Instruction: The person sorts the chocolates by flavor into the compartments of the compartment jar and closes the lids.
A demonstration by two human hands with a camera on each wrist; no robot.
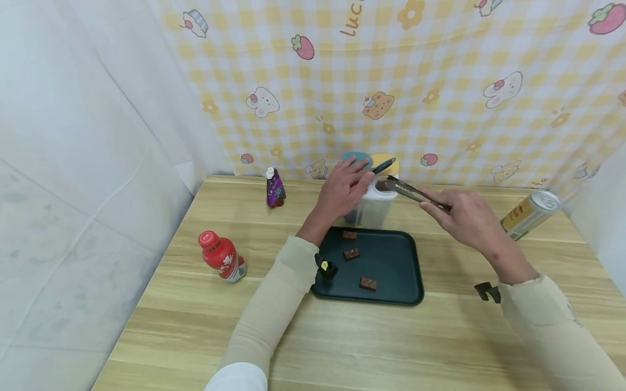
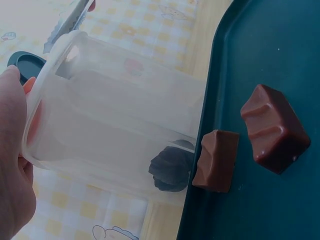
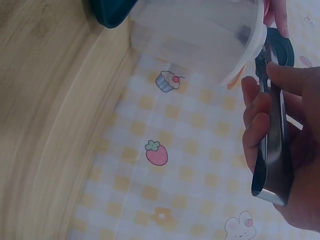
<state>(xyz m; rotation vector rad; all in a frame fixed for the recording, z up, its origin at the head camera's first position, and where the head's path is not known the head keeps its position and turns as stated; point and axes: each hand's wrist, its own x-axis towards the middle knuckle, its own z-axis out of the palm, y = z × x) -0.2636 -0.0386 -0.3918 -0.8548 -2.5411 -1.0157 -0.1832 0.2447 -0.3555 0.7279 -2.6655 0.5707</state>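
A clear plastic container (image 1: 375, 210) stands behind a dark green tray (image 1: 391, 260), with a dark lump (image 2: 171, 167) low inside it. My left hand (image 1: 342, 190) grips the container's top, its thumb beside a raised dark green lid (image 1: 383, 165). With my right hand (image 1: 467, 217) I hold metal tongs (image 1: 415, 193), their tips at the container's opening. Something brown shows at those tips, too small to make out. Several chocolate pieces lie apart on the tray, among them one chocolate piece (image 1: 368, 284) near the front and another chocolate piece (image 1: 351, 254) farther back.
A red bottle (image 1: 224, 257) stands left of the tray, and a purple pouch (image 1: 275, 188) stands at the back left. A gold can (image 1: 530, 214) is at the right, behind my right forearm. A checked cloth (image 1: 342, 108) hangs along the table's back edge.
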